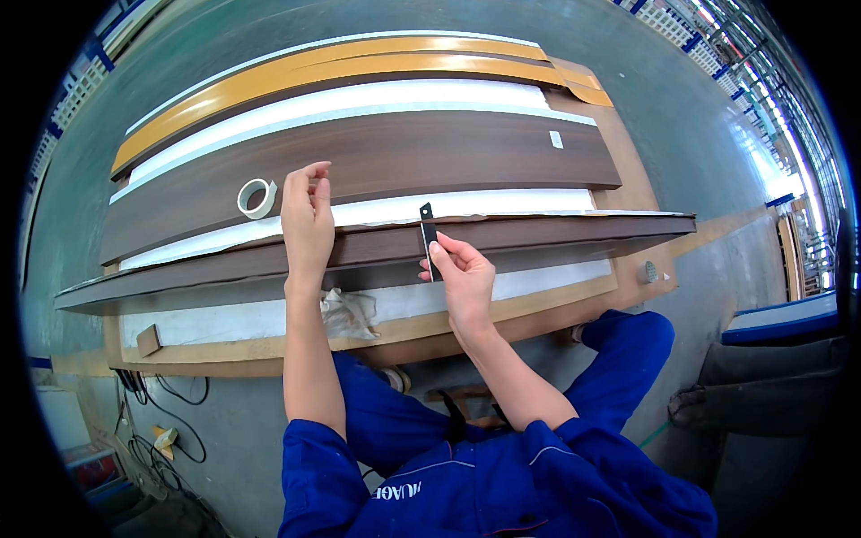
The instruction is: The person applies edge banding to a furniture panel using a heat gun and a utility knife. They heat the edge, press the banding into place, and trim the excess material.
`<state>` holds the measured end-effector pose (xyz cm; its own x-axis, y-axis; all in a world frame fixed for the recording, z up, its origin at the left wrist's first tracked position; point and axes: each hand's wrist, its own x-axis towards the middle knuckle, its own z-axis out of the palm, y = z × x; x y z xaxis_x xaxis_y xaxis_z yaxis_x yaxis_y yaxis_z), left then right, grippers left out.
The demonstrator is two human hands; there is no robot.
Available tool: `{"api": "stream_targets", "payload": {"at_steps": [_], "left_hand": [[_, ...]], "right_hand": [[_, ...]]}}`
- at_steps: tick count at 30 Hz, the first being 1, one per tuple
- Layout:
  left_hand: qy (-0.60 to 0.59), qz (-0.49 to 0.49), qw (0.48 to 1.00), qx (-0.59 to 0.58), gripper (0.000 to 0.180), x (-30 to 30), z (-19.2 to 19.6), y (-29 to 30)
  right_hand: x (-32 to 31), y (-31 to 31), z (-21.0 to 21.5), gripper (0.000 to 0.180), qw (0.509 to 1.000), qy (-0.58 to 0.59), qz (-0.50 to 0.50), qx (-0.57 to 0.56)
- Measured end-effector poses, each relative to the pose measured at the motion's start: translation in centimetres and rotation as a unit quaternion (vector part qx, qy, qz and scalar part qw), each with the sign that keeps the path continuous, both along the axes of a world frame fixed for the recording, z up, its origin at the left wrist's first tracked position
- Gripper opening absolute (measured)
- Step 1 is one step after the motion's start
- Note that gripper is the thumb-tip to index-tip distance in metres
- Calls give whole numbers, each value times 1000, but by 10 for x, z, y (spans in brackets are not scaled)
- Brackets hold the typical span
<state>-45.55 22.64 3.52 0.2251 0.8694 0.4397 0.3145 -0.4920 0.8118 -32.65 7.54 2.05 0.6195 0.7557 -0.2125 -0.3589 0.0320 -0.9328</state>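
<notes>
The right hand (462,280) grasps a narrow black utility knife (428,235); its fingers (446,255) are clenched around the lower part of the handle, and the upper end of the tool projects beyond the fingertips, upright with a slight tilt. The knife lies across the near edge of a long dark wood-grain panel (502,231), at the seam where a white strip (466,206) meets the dark veneer. The left hand (307,224) rests just left of the knife on the same panel; its fingers (316,176) are released, held loosely curved with the tips directed away from the person, and grasp nothing. A roll of pale masking tape (256,198) stands just to the left of the left fingers, on a second, wider dark panel (404,152) that lies beyond both sets of fingertips. Farther beyond the fingertips lie another white strip (359,97) and a stack of yellow-brown curved strips (341,58). Below the left wrist, on the person's side of the fingers, a crumpled grey rag (348,314) lies on the counter (619,152). Well to the left of the left fingers, a small wooden block (149,340) sits at the counter's near edge. Well to the right of the right fingers, a small round metal part (648,271) sits near the counter's corner. The person wears blue work clothing (502,475).
</notes>
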Motion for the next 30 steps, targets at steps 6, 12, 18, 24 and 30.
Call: {"api": "stream_targets", "payload": {"at_steps": [6,12,18,24,30], "left_hand": [[-17,32,999,17,22,-4,0,0],[-26,39,999,15,22,-5,4,-2],[-30,42,998,19,21,-5,-1,2],[-28,53,997,39,22,-8,-4,3],[-31,77,996,32,22,-16,0,1]], "right_hand": [[-9,7,-1,23,1000,1,0,8],[-15,11,-4,23,1000,15,4,16],[-20,13,-3,23,1000,20,12,18],[-25,16,-4,22,999,36,19,15],[-33,19,-7,22,999,39,27,24]]}}
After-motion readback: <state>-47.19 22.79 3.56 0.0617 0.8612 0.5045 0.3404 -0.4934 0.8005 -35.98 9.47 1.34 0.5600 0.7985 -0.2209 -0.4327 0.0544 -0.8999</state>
